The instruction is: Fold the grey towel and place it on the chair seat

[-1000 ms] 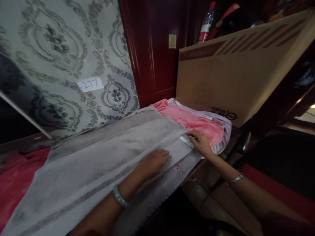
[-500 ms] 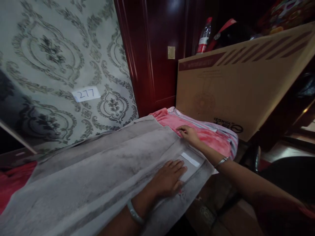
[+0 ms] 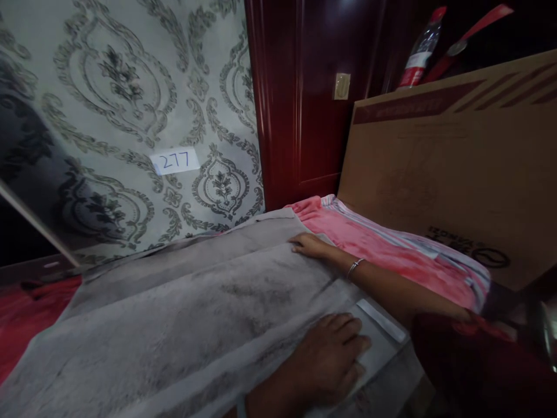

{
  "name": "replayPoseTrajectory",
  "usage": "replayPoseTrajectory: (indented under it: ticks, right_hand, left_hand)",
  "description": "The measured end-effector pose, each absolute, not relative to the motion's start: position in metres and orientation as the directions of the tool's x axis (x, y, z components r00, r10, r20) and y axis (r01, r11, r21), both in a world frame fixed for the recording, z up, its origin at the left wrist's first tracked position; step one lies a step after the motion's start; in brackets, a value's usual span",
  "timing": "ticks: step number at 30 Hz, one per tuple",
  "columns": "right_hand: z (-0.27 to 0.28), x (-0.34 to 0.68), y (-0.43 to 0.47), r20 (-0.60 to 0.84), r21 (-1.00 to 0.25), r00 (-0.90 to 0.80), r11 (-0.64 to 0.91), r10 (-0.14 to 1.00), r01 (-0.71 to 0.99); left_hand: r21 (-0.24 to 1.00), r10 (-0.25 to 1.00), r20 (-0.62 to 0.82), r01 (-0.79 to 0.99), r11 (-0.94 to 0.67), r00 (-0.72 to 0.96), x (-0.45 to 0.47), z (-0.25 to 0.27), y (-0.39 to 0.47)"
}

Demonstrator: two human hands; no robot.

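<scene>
A wide grey plush cloth (image 3: pixel 174 313) lies spread in front of me, with long folds running across it. My left hand (image 3: pixel 328 357) rests palm down on its near right part, fingers slightly bent and apart, holding nothing. Just beyond those fingers, a white strip (image 3: pixel 380 320) lies on the smoother grey surface. Farther back, my right hand (image 3: pixel 308 245) has its fingers closed on a fold of the grey cloth, near its right end. The fingertips are partly hidden. Under and beyond the cloth shows a pink blanket (image 3: pixel 369 244) with a striped border.
Behind the bedding stands a big cardboard box (image 3: pixel 435 157) with a red-capped bottle (image 3: pixel 420 52) above its edge. A dark red wooden panel (image 3: pixel 300 133) and patterned wallpaper (image 3: pixel 126 81) with a paper marked 277 (image 3: pixel 174 161) form the back. Red cloth (image 3: pixel 35 319) lies at left.
My right hand has moved left along the grey cloth, from its corner by the pink blanket onto a fold. My left hand stays on the cloth near the white strip. The view has shifted left.
</scene>
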State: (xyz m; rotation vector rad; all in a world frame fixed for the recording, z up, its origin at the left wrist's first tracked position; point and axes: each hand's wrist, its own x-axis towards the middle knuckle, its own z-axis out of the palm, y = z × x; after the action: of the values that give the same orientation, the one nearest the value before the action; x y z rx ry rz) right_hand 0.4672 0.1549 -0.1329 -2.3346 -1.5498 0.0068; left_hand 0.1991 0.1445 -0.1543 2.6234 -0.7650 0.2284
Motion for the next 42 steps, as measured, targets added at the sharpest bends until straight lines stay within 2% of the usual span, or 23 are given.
replayPoseTrajectory:
  ticks: [4,11,18,24,31,38,42]
  right_hand:
    - [-0.133,0.468,0.159,0.171,-0.257,0.385,-0.336,0.907,0.906]
    - [-0.123,0.476,0.182,0.226,-0.2,0.441,-0.402,0.869,0.894]
    - [-0.139,0.487,0.183,0.176,-0.219,0.42,-0.381,0.89,0.899]
    - [-0.134,0.518,0.155,0.13,-0.24,0.516,-0.478,0.847,0.845]
    - [-0.139,0.531,0.159,0.24,-0.306,0.569,-0.495,0.787,0.813]
    - [-0.156,0.549,0.145,0.209,-0.448,0.616,-0.485,0.76,0.751]
    - [-0.162,0.564,0.13,0.199,-0.481,0.677,-0.531,0.709,0.698]
  left_hand:
    - [0.314,-0.479,0.25,-0.539,-0.782,0.841,0.201,-0.155,0.144]
    - [0.347,-0.475,0.263,-0.542,-0.766,0.84,0.202,-0.16,0.143]
    - [0.369,-0.473,0.26,-0.54,-0.757,0.842,0.199,-0.155,0.143]
    - [0.362,-0.462,0.284,-0.54,-0.76,0.84,0.198,-0.159,0.143]
    - [0.332,-0.481,0.271,-0.55,-0.766,0.834,0.204,-0.164,0.143]
    - [0.313,-0.49,0.26,-0.552,-0.772,0.832,0.202,-0.162,0.144]
    - [0.31,-0.466,0.26,-0.53,-0.789,0.846,0.2,-0.167,0.144]
